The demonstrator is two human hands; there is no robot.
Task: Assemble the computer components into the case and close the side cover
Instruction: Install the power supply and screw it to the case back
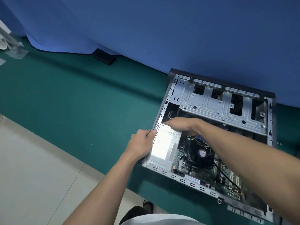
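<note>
An open computer case (201, 189) lies on its side on the green table, with no cover on it. A silver power supply (164, 145) sits in its near-left corner. My left hand (141, 143) grips the case's left wall beside the power supply, thumb over the rim. My right hand (183, 125) reaches in across the case, fingers curled down over the power supply's far end. The motherboard (185, 163) with a black CPU fan (202, 153) lies to the right, partly under my right forearm. A grey metal drive cage (219, 104) fills the far part of the case.
The green table (81, 98) stretches left of the case, backed by a blue cloth (146, 26). A small black box (103, 56) lies at the cloth's foot. Clear plastic items (14, 49) sit at the far left. The tiled floor (32, 176) is below the table's edge.
</note>
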